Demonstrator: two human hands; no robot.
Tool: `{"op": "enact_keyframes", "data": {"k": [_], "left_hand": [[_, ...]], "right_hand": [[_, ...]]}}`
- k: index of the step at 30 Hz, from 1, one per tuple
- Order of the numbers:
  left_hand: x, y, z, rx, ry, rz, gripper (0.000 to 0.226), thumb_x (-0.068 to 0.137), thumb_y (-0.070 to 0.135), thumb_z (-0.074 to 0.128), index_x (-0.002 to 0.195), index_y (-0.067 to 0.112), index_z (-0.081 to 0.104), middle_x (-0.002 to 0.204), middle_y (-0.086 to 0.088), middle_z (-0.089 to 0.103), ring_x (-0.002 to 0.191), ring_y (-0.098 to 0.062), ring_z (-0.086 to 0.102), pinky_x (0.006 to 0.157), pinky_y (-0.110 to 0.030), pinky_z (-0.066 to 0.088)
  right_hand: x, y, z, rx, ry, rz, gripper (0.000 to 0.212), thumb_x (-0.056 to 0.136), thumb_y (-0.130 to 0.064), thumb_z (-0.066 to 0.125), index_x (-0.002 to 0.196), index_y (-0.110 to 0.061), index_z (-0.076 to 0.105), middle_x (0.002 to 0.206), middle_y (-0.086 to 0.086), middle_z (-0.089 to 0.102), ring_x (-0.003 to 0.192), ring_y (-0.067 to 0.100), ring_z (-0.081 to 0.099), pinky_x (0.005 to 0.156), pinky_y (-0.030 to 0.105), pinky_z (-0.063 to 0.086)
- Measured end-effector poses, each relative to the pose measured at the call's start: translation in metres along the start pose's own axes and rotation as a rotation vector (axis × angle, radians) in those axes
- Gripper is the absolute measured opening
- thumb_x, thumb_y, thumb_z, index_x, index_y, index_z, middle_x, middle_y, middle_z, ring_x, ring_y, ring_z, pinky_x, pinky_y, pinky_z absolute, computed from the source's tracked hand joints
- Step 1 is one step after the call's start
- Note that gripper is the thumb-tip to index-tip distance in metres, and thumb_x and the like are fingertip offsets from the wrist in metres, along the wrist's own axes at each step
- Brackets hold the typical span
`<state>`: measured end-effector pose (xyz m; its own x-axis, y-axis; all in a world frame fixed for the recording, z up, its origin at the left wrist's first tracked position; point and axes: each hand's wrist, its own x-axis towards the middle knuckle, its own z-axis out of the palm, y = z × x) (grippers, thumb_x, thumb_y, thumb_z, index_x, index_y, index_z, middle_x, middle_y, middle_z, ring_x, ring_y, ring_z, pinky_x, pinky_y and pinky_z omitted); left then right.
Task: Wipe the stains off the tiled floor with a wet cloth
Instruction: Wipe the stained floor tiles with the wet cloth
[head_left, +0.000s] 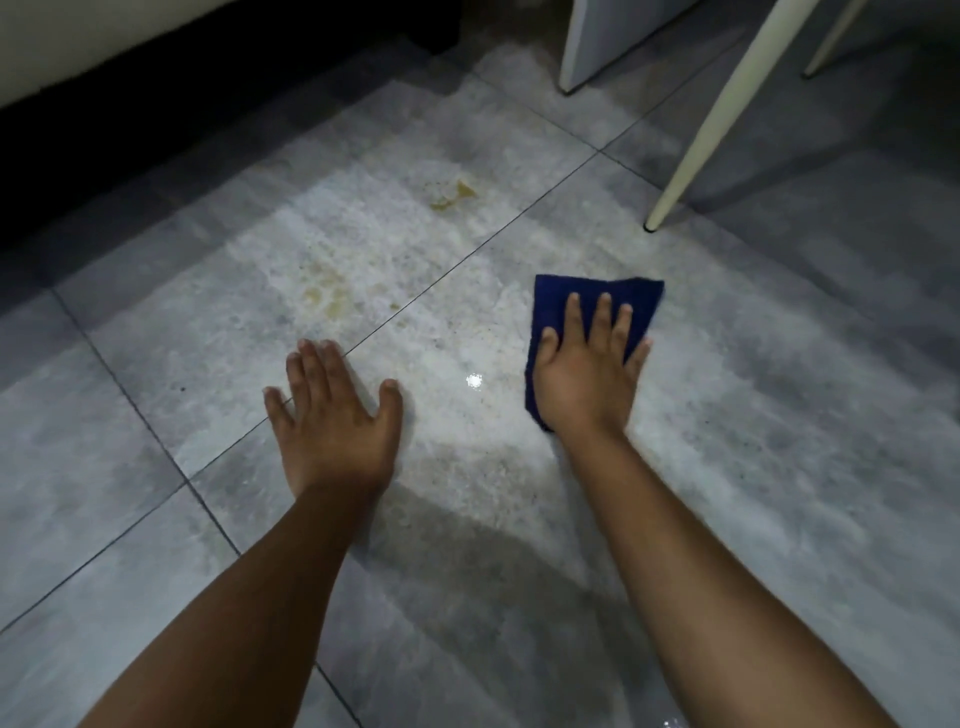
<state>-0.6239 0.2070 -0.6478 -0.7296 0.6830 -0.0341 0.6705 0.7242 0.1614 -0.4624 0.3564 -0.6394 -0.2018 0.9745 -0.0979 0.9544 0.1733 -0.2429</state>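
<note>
A dark blue cloth (631, 296) lies flat on the grey tiled floor (182, 364). My right hand (587, 374) presses on it with straight, spread fingers and covers most of its near half. My left hand (332, 410) rests flat on the bare tile to the left, fingers spread. A yellowish stain (453, 195) marks the tile farther ahead. A fainter yellow smear (324, 293) lies just beyond my left hand. The floor between my hands looks wet and shiny.
A cream chair leg (701, 140) slants down to the floor just beyond the cloth, with a second leg (831, 41) at the far right. A white panel (597, 41) stands at the top. A dark gap under furniture (130, 135) runs along the upper left.
</note>
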Motion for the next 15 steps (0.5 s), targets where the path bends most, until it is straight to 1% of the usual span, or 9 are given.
{"op": "enact_keyframes", "data": {"k": [2, 4, 7, 9, 10, 12, 15], "left_hand": [[0.0, 0.0, 0.0, 0.007, -0.004, 0.002, 0.08, 0.094, 0.06, 0.014, 0.154, 0.01, 0.0, 0.163, -0.009, -0.003, 0.149, -0.02, -0.005, 0.119, -0.047, -0.003], [0.002, 0.0, 0.0, 0.009, -0.007, -0.005, 0.079, 0.094, 0.059, 0.016, 0.154, 0.01, 0.0, 0.163, -0.009, -0.003, 0.149, -0.02, -0.006, 0.119, -0.046, -0.004], [0.001, 0.001, 0.0, -0.008, -0.006, -0.022, 0.078, 0.094, 0.058, 0.017, 0.154, 0.011, 0.0, 0.163, -0.008, -0.004, 0.149, -0.019, -0.006, 0.119, -0.046, -0.005], [0.001, 0.001, -0.001, -0.011, -0.007, -0.024, 0.078, 0.095, 0.058, 0.018, 0.154, 0.011, -0.001, 0.163, -0.008, -0.005, 0.149, -0.019, -0.007, 0.119, -0.046, -0.005], [0.001, 0.001, -0.001, -0.01, -0.008, -0.022, 0.078, 0.095, 0.058, 0.018, 0.154, 0.012, -0.001, 0.163, -0.008, -0.005, 0.149, -0.019, -0.007, 0.119, -0.046, -0.005], [0.001, 0.002, -0.001, -0.015, -0.008, -0.017, 0.077, 0.095, 0.058, 0.018, 0.154, 0.011, -0.001, 0.163, -0.008, -0.004, 0.149, -0.019, -0.006, 0.119, -0.047, -0.005], [0.0, 0.002, -0.003, -0.002, -0.003, -0.014, 0.079, 0.094, 0.058, 0.015, 0.154, 0.01, 0.001, 0.163, -0.009, -0.002, 0.149, -0.02, -0.005, 0.119, -0.047, -0.003]], "right_hand": [[0.029, 0.015, -0.007, -0.016, 0.004, -0.005, 0.056, 0.101, -0.045, 0.014, 0.154, -0.027, 0.01, 0.162, 0.003, 0.002, 0.148, 0.023, -0.007, 0.117, 0.052, -0.006], [0.038, 0.042, -0.015, -0.004, 0.032, 0.098, 0.055, 0.101, -0.045, 0.015, 0.154, -0.027, 0.012, 0.162, 0.004, 0.003, 0.148, 0.024, -0.005, 0.117, 0.053, -0.002], [0.002, 0.072, -0.023, 0.055, 0.092, 0.275, 0.055, 0.102, -0.043, 0.019, 0.154, -0.026, 0.015, 0.162, 0.005, 0.005, 0.148, 0.026, -0.002, 0.117, 0.055, 0.001], [-0.044, 0.067, -0.019, 0.048, 0.087, 0.305, 0.056, 0.101, -0.043, 0.02, 0.154, -0.024, 0.014, 0.162, 0.007, 0.004, 0.148, 0.027, -0.003, 0.117, 0.055, 0.0], [-0.063, 0.056, -0.015, 0.029, 0.073, 0.275, 0.057, 0.101, -0.042, 0.019, 0.154, -0.023, 0.012, 0.162, 0.008, 0.003, 0.148, 0.027, -0.004, 0.117, 0.055, -0.002], [-0.085, 0.029, -0.005, -0.004, 0.048, 0.157, 0.057, 0.101, -0.042, 0.019, 0.154, -0.023, 0.01, 0.161, 0.009, 0.003, 0.148, 0.027, -0.006, 0.117, 0.052, -0.006], [-0.067, 0.0, 0.003, 0.009, 0.007, -0.02, 0.057, 0.101, -0.044, 0.018, 0.154, -0.024, 0.009, 0.162, 0.006, 0.0, 0.148, 0.024, -0.01, 0.117, 0.049, -0.011]]}}
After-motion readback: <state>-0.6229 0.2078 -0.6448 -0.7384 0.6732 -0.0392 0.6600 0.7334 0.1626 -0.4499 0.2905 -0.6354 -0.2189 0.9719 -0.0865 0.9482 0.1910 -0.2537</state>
